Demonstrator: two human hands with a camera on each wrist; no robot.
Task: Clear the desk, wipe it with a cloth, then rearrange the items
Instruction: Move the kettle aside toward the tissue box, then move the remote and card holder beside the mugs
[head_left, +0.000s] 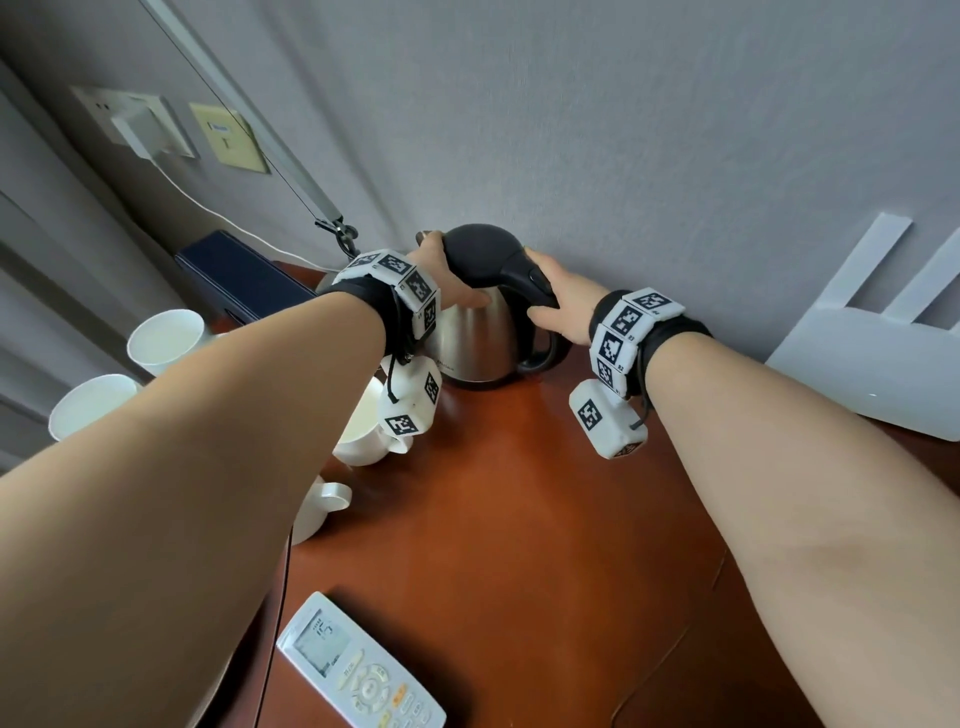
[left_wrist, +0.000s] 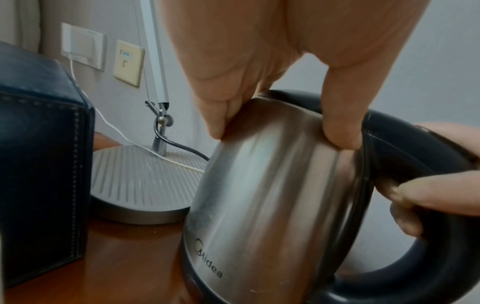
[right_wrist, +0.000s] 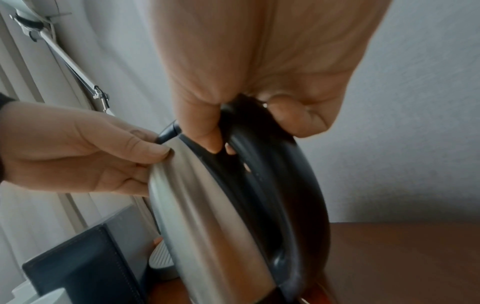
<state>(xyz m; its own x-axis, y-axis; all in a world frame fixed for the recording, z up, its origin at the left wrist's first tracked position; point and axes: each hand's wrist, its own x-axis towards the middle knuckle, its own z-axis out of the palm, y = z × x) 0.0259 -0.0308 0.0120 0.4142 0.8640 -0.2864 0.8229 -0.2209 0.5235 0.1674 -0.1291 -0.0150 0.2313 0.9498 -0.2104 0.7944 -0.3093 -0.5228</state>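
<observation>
A stainless steel kettle (head_left: 480, 343) with a black lid and black handle stands at the back of the wooden desk (head_left: 519, 545), close to the wall. My left hand (head_left: 441, 278) grips its upper part from the left, with fingers over the lid's far side and the thumb on the steel body (left_wrist: 259, 195). My right hand (head_left: 553, 306) wraps round the top of the black handle (right_wrist: 272, 185). In the right wrist view the left hand (right_wrist: 91, 152) presses against the steel side. The kettle's base is hidden in the wrist views.
Two paper cups (head_left: 166, 340) and two white mugs (head_left: 363, 431) sit left of the kettle. A white remote control (head_left: 358, 670) lies near the front edge. A dark blue box (head_left: 244, 280), a grey lamp base (left_wrist: 145, 181) and a white router (head_left: 872, 364) stand along the back.
</observation>
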